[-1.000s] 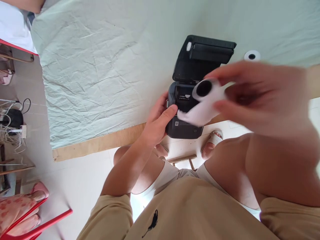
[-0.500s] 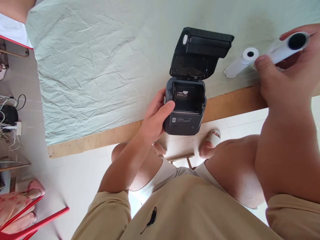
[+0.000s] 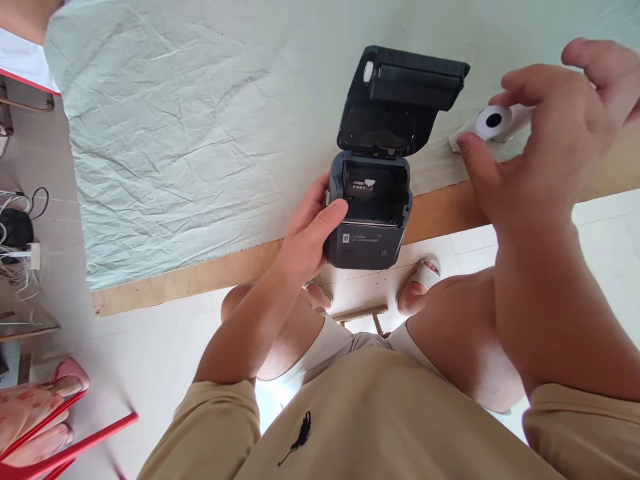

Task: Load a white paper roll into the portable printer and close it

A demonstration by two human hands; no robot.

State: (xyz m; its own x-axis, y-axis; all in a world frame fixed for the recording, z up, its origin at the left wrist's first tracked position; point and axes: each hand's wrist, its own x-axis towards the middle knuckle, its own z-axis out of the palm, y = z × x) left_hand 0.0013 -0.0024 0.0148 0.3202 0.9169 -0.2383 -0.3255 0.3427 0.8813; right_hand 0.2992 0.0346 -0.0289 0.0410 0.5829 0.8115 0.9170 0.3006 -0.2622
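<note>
A small dark grey printer (image 3: 367, 247) is held in my left hand (image 3: 310, 230), thumb on its front edge and fingers round its left side. Its black lid (image 3: 403, 100) stands raised, and the paper compartment shows a small white label inside. At the right, my right hand (image 3: 545, 127) has thumb and fingers spread around a white paper roll (image 3: 494, 121) with a black core. The index fingertip is at the roll's upper edge and the thumb at its lower left; whether they grip it is unclear. Part of the roll lies behind the hand.
A pale green cloth (image 3: 190, 147) covers the table, with a bare wooden edge (image 3: 190, 280) nearest me. Another person's arm (image 3: 30, 20) reaches in at the top left. Cables (image 3: 17, 257) and a red chair frame (image 3: 95, 437) are at the left, below the table.
My right hand has moved left to the smaller roll, its fingers now spread. The larger roll it held is no longer visible in it. My left hand still holds the printer.
</note>
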